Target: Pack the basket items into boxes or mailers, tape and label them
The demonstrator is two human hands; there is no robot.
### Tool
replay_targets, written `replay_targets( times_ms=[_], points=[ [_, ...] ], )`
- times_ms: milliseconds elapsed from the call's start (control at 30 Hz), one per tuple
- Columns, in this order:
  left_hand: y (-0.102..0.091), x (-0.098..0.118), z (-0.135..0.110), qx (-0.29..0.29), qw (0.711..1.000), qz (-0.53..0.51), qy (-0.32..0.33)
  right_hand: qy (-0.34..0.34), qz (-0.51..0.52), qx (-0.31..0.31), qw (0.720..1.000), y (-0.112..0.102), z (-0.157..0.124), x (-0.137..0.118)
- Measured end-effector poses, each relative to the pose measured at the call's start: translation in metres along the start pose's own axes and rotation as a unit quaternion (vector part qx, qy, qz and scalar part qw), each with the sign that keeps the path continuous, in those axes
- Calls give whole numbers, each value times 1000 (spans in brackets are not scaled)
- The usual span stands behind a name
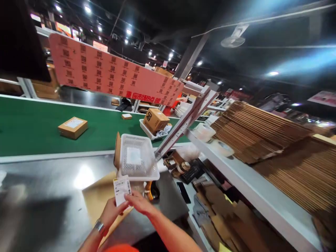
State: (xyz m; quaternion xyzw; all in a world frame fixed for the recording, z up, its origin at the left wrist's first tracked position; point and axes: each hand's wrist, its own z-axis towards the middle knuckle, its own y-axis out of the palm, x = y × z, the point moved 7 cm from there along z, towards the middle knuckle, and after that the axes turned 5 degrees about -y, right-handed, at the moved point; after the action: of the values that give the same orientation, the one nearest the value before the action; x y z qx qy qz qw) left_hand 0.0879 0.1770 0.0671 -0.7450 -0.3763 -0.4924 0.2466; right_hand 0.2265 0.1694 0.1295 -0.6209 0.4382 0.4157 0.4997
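A white printed label [121,189] is held upright between both hands above a flat piece of brown cardboard [98,201] on the steel table [47,196]. My left hand [111,211], with a metal watch band at the wrist, grips the label from below. My right hand [138,203] pinches its lower right edge. Just beyond the label stands a white perforated plastic basket [136,161] with a white packet inside. A black and orange tool [151,190] lies under the basket's near edge.
A green conveyor belt [31,126] carries a brown box [72,127], a small box [126,116] and a tray holding a box [155,120]. Tape rolls [222,147] sit on the white shelf at right beside stacked flat cartons [262,134]. Cardboard scraps lie below.
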Motion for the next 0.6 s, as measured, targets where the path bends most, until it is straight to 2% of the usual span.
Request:
replay_targets(
  times_ms=[67,133,233,367,467,600],
  points=[
    [-3,8,-10,1,999,-49,-12,27,63,19,997,24,-17,7],
    [-11,6,-17,25,995,-98,-28,56,127,62,988,34,-30,15],
    [-20,-9,-24,61,980,-182,-60,94,212,104,967,41,-47,23],
    [-18,-23,-30,58,968,-231,-81,102,279,154,942,48,-70,20],
    [-15,-29,-36,52,964,-244,-91,98,306,186,929,56,-81,16],
    [-15,-32,-44,49,962,-250,-98,103,312,197,924,64,-89,18]
  ],
)
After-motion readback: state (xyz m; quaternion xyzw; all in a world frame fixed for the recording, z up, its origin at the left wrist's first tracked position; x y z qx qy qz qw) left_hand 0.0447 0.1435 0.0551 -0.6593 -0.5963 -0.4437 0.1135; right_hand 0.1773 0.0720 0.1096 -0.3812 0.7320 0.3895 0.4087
